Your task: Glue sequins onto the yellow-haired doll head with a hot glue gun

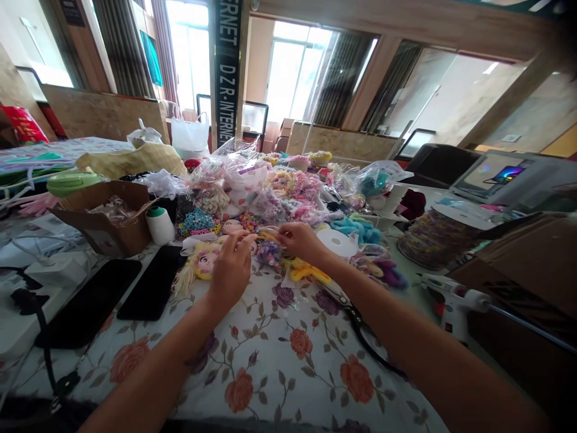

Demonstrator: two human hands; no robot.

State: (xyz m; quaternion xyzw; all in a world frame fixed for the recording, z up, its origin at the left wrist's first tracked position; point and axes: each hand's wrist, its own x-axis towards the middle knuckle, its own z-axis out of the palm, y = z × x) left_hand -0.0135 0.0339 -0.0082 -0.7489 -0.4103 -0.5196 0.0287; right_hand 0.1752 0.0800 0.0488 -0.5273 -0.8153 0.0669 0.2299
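Observation:
Above the flowered tablecloth, both my hands are raised close together. A thin yellowish strand (267, 233) runs between their fingertips; whether it is yarn or ribbon I cannot tell. My left hand (231, 264) is closed in a pinch at the strand's left end. Its other end sits in the closed fingers of my right hand (298, 240). Beside my left wrist lies a doll's head with yellow yarn hair (201, 263), partly covered by the hand. Shiny sequins or beads (269, 254) lie below the strand. Under my right forearm are yellow fuzzy stems (308, 270) and scissors (338, 294).
A heap of bagged, colourful yarn pieces (288, 192) fills the table's back. Two dark phones (148, 282), a thread cone (160, 225) and an open cardboard box (108, 231) stand left. Right are a white spool (337, 242), a yarn reel (439, 237) and a glue gun (455, 300).

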